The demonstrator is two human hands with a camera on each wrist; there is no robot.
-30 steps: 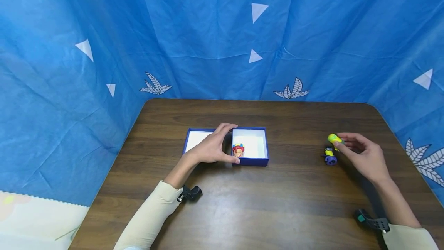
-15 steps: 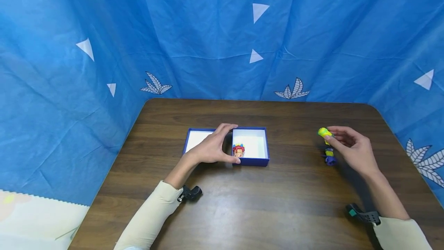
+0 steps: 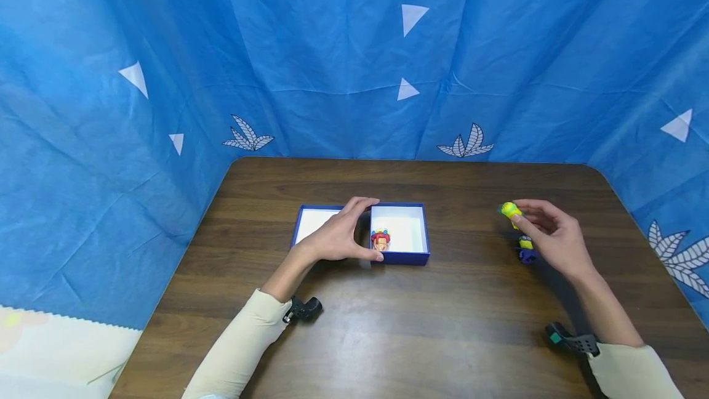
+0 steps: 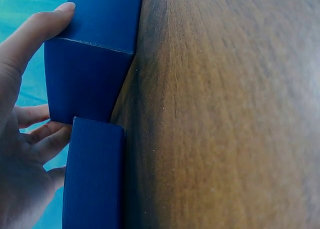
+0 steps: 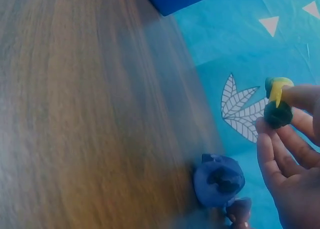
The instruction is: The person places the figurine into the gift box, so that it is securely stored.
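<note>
My left hand point(image 3: 338, 233) grips the left end of a small blue box point(image 3: 407, 258), thumb on the near wall and fingers at the far wall. Inside the white-lined box, a red toy figure point(image 3: 380, 239) lies in the near left corner. My right hand point(image 3: 559, 242) pinches a yellow-green toy figure point(image 3: 510, 211) between thumb and fingers, raised above the table. Just below it, a purple, yellow and black toy figure point(image 3: 527, 251) stays on the table. The right wrist view shows the held figure's dark green end point(image 5: 278, 115).
A shallow blue-edged box part, likely the lid point(image 3: 312, 222), lies left of the box, partly under my left hand. The brown wooden table point(image 3: 421, 337) ends at the back against a blue patterned cloth point(image 3: 332, 60). A white cloth point(image 3: 55, 356) hangs at lower left.
My right hand has moved left and slightly farther back with the yellow-green toy figure, away from the purple one. My left hand and the box have stayed in place.
</note>
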